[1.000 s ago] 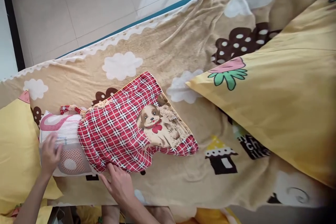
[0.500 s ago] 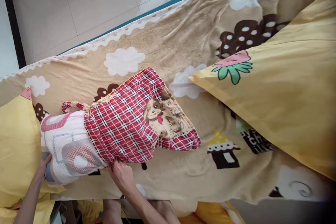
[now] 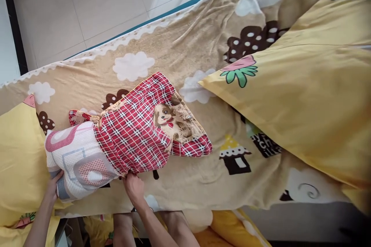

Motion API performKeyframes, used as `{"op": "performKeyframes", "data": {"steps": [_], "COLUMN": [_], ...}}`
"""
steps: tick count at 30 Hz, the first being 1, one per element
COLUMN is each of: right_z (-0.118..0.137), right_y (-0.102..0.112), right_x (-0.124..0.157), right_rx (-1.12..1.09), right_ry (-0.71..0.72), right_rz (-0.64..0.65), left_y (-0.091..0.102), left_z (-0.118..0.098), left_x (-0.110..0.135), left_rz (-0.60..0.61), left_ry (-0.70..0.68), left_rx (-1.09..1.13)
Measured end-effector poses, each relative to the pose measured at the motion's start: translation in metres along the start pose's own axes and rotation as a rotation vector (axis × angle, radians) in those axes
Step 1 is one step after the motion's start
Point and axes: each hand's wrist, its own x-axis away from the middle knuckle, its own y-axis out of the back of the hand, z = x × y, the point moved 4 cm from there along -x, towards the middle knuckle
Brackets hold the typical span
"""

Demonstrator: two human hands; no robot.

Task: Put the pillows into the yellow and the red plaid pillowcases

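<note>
A white pillow point(image 3: 77, 158) with pink and grey squares lies on a tan cartoon-print blanket point(image 3: 185, 46). A red plaid pillowcase point(image 3: 136, 135) with a puppy picture covers its right part. My left hand point(image 3: 53, 187) grips the pillow's bare left end from below, fingers curled around the edge. At the pillowcase's open hem on the near side, my right hand point(image 3: 133, 187) pinches the plaid cloth.
A large yellow quilt point(image 3: 304, 96) with a strawberry print lies at the right. A yellow pillow point(image 3: 17, 162) sits at the left. Pale floor tiles point(image 3: 87, 4) show beyond the bed's far edge. My legs are below the near edge.
My left hand moved from the pillow's top to its lower left end. My right hand closed on the pillowcase hem, and more of the white pillow now shows.
</note>
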Motion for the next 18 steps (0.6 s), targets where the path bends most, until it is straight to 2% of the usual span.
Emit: {"op": "performKeyframes", "data": {"steps": [3, 7, 9, 12, 14, 16, 18], "right_z": [0.023, 0.066, 0.076, 0.066, 0.05, 0.038, 0.04], "right_y": [0.001, 0.017, 0.024, 0.034, 0.047, 0.069, 0.104], "right_x": [0.018, 0.045, 0.055, 0.061, 0.058, 0.052, 0.041], "right_rx": [-0.004, 0.003, 0.025, 0.056, 0.065, 0.055, -0.07], "right_ry": [0.141, 0.446, 0.58, 0.71, 0.734, 0.729, 0.661], "right_rz": [0.027, 0.028, 0.046, 0.087, 0.115, 0.157, 0.124], "left_y": [-0.011, -0.034, -0.045, -0.05, -0.042, -0.027, -0.013], "left_z": [0.006, 0.023, 0.03, 0.031, 0.022, 0.007, -0.008], "left_x": [0.005, 0.012, 0.015, 0.016, 0.017, 0.019, 0.025], "left_rz": [0.008, 0.004, 0.016, 0.047, 0.044, 0.04, 0.091], "left_ry": [0.006, -0.019, -0.033, -0.051, -0.077, -0.134, -0.218], "left_rx": [0.014, 0.002, 0.009, 0.022, 0.029, -0.031, -0.171]}}
